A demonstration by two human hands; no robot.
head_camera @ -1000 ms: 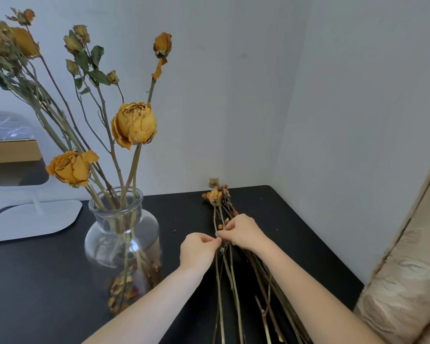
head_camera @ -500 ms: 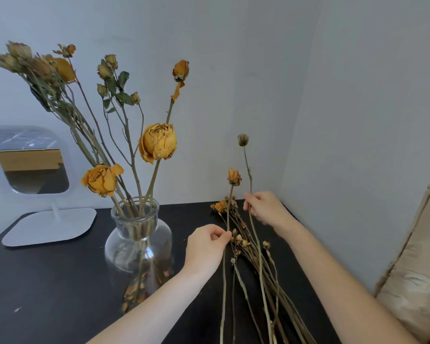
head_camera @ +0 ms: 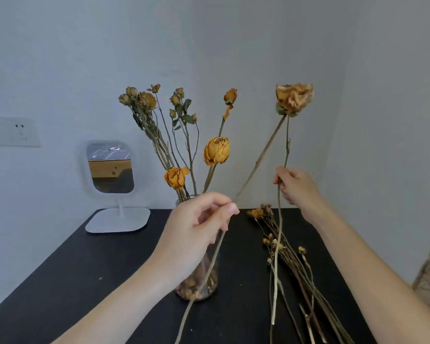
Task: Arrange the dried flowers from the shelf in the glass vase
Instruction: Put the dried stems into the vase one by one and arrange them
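The left hand (head_camera: 194, 234) pinches a long stem (head_camera: 258, 160) between thumb and fingertips, slanting up to the right; the right hand (head_camera: 296, 187) grips a thinner stem (head_camera: 286, 150), held nearly upright; both stems meet at a pale dried bloom (head_camera: 294, 98), and which one bears it is unclear. The glass vase (head_camera: 212, 286), already holding yellow dried flowers (head_camera: 216, 151), stands behind the left hand on the black table (head_camera: 60, 281); more loose dried stems (head_camera: 296, 264) lie under the right arm; a small mirror (head_camera: 111, 167) stands far left.

- The left hand (head_camera: 196, 227) hides most of the glass vase (head_camera: 199, 291).
- Its pinched stem (head_camera: 258, 160) leaves the bottom edge.
- The loose stems (head_camera: 301, 281) are cut off there too.
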